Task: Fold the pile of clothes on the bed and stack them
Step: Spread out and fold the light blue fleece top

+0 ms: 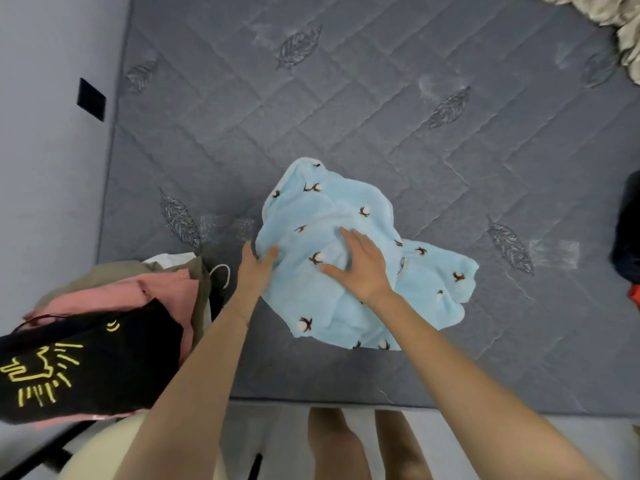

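Seen from up on the head, looking straight down at the bed (pixel 346 98), close above its near edge.

- A pale grey-blue wall (pixel 52 168) fills the left side of the frame.
- A small black square plate (pixel 91 99) sits on that wall, upper left.
- A crumpled beige blanket (pixel 609 19) is bunched in the upper right corner.
- A pale floor (pixel 620 445) runs along the bottom edge.
- Two bare legs (pixel 332 445) stand at bottom centre.
- A cream rounded object (pixel 114 445) sits at lower left; what it is cannot be told.
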A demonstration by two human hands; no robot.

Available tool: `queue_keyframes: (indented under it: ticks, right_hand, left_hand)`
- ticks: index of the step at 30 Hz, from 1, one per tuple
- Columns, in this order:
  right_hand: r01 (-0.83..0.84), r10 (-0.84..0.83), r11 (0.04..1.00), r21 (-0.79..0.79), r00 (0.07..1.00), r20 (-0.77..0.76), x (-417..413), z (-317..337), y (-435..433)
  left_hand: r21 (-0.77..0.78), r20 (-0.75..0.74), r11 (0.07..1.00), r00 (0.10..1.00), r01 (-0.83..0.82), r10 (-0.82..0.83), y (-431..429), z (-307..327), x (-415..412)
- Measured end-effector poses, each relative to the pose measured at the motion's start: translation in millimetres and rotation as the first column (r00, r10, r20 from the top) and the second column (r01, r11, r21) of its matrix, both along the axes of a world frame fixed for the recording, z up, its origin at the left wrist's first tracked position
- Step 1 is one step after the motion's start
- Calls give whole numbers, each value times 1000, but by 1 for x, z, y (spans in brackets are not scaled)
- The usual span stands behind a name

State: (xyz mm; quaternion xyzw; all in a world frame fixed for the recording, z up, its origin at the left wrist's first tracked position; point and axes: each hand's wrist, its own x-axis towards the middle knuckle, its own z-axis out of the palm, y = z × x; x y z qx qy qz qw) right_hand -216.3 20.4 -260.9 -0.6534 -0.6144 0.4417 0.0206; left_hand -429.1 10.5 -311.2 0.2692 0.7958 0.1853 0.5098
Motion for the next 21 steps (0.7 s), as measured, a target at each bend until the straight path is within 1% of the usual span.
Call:
queue_keyframes:
  ticks: [2,4,6,8,9,11,13,15,17,18,19,20,21]
  right_hand:
    - [53,-51,998,36,998,-45,-3,-6,-1]
    - [147,-136,985,88,984,-114,-7,-3,0]
    - [239,-223,969,70,958,-179,-13,6,8]
    - [281,-268,959,29,938,-219,-19,14,21]
    - [283,-269,959,30,937,-225,-23,19,28]
    - [243,-226,968,68,955,-191,-28,25,42]
    - [204,-196,978,46,971,-140,-31,29,53]
    - [210,-208,978,17,976,-60,-27,31,60]
    - [208,-208,977,55,978,-8,-18,32,63]
    - [217,-215,972,93,976,-30,-14,36,62]
    - [227,-222,969,97,973,-63,-11,39,61]
    - [233,-222,967,101,969,-106,-7,42,59]
    - [246,-228,964,106,961,-156,-2,47,57]
  left_hand:
    - [63,57,998,998,-3,-1,4,0,3]
    - [144,73,988,995,55,-66,6,8,12]
    - [217,118,967,980,131,-159,8,23,25]
    - [291,213,942,948,169,-236,7,39,41]
    - [320,236,925,928,204,-287,4,45,49]
    - [384,183,863,889,329,-420,0,52,65]
    - [463,86,763,834,452,-546,-2,55,76]
    - [506,43,700,796,504,-604,-5,58,82]
    - [517,48,662,754,542,-655,-8,63,81]
    - [503,50,653,735,567,-676,-10,67,77]
    - [485,62,660,731,573,-680,-10,71,72]
    - [475,78,685,749,553,-658,-10,77,66]
    - [483,86,725,797,491,-597,-9,85,60]
